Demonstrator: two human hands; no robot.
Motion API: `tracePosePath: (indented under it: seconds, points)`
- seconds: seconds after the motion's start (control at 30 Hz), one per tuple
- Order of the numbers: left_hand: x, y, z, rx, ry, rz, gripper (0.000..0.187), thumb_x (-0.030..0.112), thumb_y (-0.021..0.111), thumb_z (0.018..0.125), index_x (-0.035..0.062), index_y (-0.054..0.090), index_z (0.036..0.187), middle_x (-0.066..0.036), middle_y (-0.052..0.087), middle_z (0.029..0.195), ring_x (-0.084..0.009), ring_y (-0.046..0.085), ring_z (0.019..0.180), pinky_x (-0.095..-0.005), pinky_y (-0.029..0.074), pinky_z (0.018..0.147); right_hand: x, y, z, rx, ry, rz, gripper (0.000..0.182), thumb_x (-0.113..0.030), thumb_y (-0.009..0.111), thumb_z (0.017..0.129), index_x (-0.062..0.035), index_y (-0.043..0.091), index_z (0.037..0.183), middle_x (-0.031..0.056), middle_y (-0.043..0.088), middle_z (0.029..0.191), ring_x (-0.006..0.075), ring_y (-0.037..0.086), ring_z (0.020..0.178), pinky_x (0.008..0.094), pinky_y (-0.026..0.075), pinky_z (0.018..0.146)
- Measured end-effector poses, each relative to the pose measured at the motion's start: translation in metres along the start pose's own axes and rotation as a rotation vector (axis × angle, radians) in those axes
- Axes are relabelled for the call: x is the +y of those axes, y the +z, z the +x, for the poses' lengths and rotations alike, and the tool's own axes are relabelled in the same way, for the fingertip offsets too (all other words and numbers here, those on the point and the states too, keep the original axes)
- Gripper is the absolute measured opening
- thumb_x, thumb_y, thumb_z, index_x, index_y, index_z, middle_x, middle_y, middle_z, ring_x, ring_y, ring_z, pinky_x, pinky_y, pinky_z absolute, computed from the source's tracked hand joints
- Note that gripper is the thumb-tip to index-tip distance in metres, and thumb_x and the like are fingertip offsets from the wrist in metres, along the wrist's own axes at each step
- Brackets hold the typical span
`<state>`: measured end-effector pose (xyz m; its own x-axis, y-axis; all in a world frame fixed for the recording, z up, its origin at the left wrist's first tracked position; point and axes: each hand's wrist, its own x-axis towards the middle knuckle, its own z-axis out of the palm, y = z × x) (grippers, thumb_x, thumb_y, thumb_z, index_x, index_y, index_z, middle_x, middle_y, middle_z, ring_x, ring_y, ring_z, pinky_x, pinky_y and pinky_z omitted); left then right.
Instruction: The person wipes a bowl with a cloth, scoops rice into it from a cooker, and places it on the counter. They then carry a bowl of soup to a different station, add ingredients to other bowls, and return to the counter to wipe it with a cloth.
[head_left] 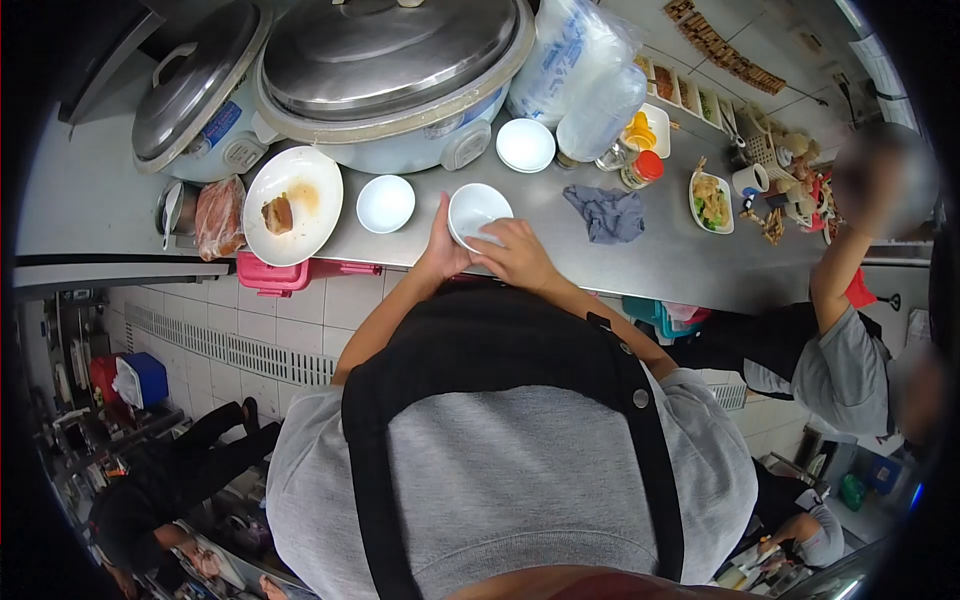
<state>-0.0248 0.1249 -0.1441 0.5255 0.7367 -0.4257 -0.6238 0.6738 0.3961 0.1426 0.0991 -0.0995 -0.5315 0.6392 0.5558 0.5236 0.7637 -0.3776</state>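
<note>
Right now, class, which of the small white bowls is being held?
The middle bowl, in the left hand and right hand; the lone bowl and stacked bowls stand untouched.

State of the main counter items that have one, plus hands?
Large cooker: lid on
Small cooker: lid on
Held bowl: open side up
Left bowl: upright
Bowl stack: upright
Oval plate: stained, holding food
Cloth: crumpled
Red-topped jar: closed
White dish: holding food
Left hand: on held bowl
Right hand: at its rim
</note>
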Motion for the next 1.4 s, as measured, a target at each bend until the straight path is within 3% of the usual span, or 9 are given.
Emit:
tracePosePath:
  seconds: [0.2, 0.3, 0.43, 0.6, 0.73, 0.87, 1.03, 1.2, 1.4]
  points:
    - [0.004, 0.011, 0.017, -0.044, -0.108, -0.019, 0.079, 0.074, 0.028, 0.074, 0.0154, 0.038, 0.126, -0.011, 0.045, 0.124, -0.0326, 0.046, 0.112, -0.0556, 0.038, 0.088, 0.109, -0.036, -0.073, 0.058, 0.61, -0.691, 0.041, -0.02, 0.062, 0.07, -0.0118, 0.054, 0.109, 0.0177, 0.052, 0.098, 0.0344, 0.049, 0.091, 0.0446, 0.038, 0.081]
    - [-0.002, 0.01, 0.035, -0.005, -0.136, 0.091, 0.075, 0.071, 0.034, 0.075, 0.0161, 0.039, 0.125, -0.011, 0.046, 0.123, -0.0322, 0.047, 0.111, -0.0549, 0.04, 0.086, 0.147, -0.04, -0.084, 0.009, 0.778, -0.395, 0.033, -0.014, 0.062, 0.071, -0.0117, 0.058, 0.103, 0.0173, 0.053, 0.098, 0.0316, 0.052, 0.087, 0.0392, 0.042, 0.078]
    - [-0.012, 0.019, 0.069, 0.026, -0.236, 0.287, 0.068, 0.065, 0.041, 0.077, 0.0166, 0.039, 0.125, -0.01, 0.048, 0.121, -0.0302, 0.051, 0.105, -0.0537, 0.043, 0.083, 0.092, -0.029, -0.041, 0.132, 0.495, 0.02, 0.026, -0.011, 0.062, 0.068, -0.0101, 0.063, 0.093, 0.0158, 0.053, 0.096, 0.0308, 0.053, 0.088, 0.0391, 0.044, 0.078]
    - [-0.006, 0.05, 0.055, 0.159, -0.106, 0.558, 0.049, 0.048, 0.057, 0.076, 0.0146, 0.045, 0.108, -0.008, 0.053, 0.097, -0.0217, 0.058, 0.086, -0.0445, 0.053, 0.06, 0.068, -0.001, -0.032, -0.298, 0.469, -0.049, 0.028, -0.01, 0.063, 0.065, -0.012, 0.064, 0.092, 0.012, 0.052, 0.097, 0.0279, 0.055, 0.081, 0.0352, 0.046, 0.071]
    - [-0.017, 0.029, 0.041, 0.17, -0.077, 0.47, 0.056, 0.047, 0.059, 0.075, 0.0144, 0.04, 0.116, -0.009, 0.05, 0.105, -0.0234, 0.056, 0.091, -0.0477, 0.051, 0.063, 0.106, -0.039, -0.023, -0.827, 0.441, 0.78, 0.028, -0.009, 0.061, 0.064, -0.0108, 0.064, 0.092, 0.013, 0.054, 0.091, 0.0249, 0.054, 0.081, 0.0344, 0.044, 0.071]
    - [0.007, 0.031, -0.019, 0.256, 0.024, 0.382, 0.061, 0.046, 0.059, 0.076, 0.0098, 0.038, 0.12, -0.011, 0.05, 0.106, -0.0275, 0.054, 0.095, -0.0512, 0.049, 0.067, 0.115, -0.102, 0.002, -0.608, 0.194, -0.163, 0.027, -0.01, 0.063, 0.067, -0.0072, 0.063, 0.094, 0.0114, 0.057, 0.074, 0.0223, 0.056, 0.07, 0.0306, 0.045, 0.063]
    - [0.036, 0.008, -0.105, 0.362, -0.061, 0.22, 0.066, 0.06, 0.043, 0.078, 0.0139, 0.039, 0.125, -0.013, 0.049, 0.118, -0.0315, 0.051, 0.104, -0.0524, 0.044, 0.078, 0.02, -0.113, 0.193, 0.145, 0.219, 0.134, 0.017, -0.014, 0.06, 0.076, -0.0061, 0.061, 0.091, 0.0112, 0.056, 0.08, 0.0249, 0.056, 0.068, 0.0321, 0.045, 0.059]
    - [0.087, -0.016, -0.163, 0.34, 0.181, 0.001, 0.062, 0.057, 0.029, 0.083, 0.0125, 0.039, 0.126, -0.012, 0.048, 0.121, -0.0321, 0.049, 0.107, -0.0533, 0.042, 0.083, 0.053, -0.053, 0.36, 0.241, -0.061, -0.433, 0.027, -0.029, 0.059, 0.078, -0.0046, 0.058, 0.09, 0.0122, 0.056, 0.082, 0.0319, 0.059, 0.07, 0.038, 0.048, 0.061]
    - [0.17, -0.091, -0.248, 0.312, 0.552, -0.177, 0.064, 0.057, 0.03, 0.082, 0.0109, 0.04, 0.125, -0.012, 0.048, 0.121, -0.0317, 0.048, 0.109, -0.0509, 0.039, 0.09, 0.086, -0.02, 0.411, -0.294, -0.026, -0.685, 0.035, -0.034, 0.051, 0.082, 0.0011, 0.055, 0.084, 0.0196, 0.059, 0.083, 0.0368, 0.059, 0.074, 0.0431, 0.048, 0.065]
